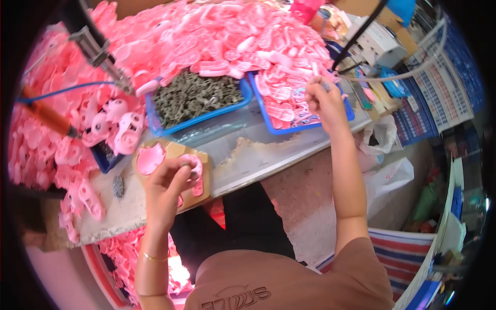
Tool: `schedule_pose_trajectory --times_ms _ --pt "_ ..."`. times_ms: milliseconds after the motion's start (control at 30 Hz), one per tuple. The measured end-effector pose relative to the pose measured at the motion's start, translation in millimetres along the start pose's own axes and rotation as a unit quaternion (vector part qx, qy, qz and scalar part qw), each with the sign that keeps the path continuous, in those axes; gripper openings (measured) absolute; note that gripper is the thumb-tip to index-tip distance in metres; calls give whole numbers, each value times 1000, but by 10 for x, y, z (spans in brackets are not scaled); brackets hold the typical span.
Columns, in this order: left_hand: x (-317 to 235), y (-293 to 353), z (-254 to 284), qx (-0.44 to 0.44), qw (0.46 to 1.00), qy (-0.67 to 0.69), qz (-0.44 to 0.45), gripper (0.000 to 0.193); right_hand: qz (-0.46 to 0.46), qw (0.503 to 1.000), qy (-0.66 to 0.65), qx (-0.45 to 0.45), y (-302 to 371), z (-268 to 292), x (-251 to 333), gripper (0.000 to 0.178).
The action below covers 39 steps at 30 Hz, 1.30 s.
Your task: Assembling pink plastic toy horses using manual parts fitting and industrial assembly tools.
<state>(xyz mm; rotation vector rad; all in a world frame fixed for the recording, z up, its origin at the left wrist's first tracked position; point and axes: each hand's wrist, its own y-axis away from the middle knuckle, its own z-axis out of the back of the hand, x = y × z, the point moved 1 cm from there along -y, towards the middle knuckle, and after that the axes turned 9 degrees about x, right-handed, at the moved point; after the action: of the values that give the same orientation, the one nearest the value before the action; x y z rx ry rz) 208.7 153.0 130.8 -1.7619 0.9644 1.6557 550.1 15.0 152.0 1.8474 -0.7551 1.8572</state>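
My left hand (168, 183) is over a tan block-like fixture (204, 181), thumb and fingers pinched on a small dark grey piece. Beneath and beside it lie a rounded pink plastic shell (150, 159) and a long pink plastic part (198, 178), partly covered by my fingers. My right hand (325, 97) is raised above a blue tray (289, 130) of pink plastic pieces. Its fingers are curled together; what they hold, if anything, is too small to make out. Between the hands stands another blue tray (201, 120) full of small dark grey metal parts (199, 95).
A large heap of pink plastic parts (206, 31) covers the table's back and left. An orange power screwdriver (51, 118) and a metal-tipped tool (95, 49) hang at left. Pink assemblies (129, 132) sit near a small dark blue tray (107, 159). Plastic bags (387, 175) lie at right.
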Motion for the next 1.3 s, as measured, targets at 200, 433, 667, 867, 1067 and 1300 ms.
schedule_pose_trajectory --times_ms 200,433,667,867,1067,1300 --pt "18 -104 -104 -8 999 38 8 19 -44 955 -58 289 574 -927 113 6" --pt "88 -20 -55 -17 996 80 -21 19 -54 937 -55 341 813 -1475 -97 10" --pt "65 40 -62 -23 994 109 -5 16 -27 941 -39 336 856 -1565 -159 10" --pt "120 81 -56 -42 997 62 -34 15 31 954 82 287 946 -1628 -184 11" --pt "28 147 149 3 996 85 22 16 65 920 147 357 852 -1737 -103 20" --pt "-109 45 597 6 999 -10 43 23 287 830 340 338 588 -2134 -70 21"
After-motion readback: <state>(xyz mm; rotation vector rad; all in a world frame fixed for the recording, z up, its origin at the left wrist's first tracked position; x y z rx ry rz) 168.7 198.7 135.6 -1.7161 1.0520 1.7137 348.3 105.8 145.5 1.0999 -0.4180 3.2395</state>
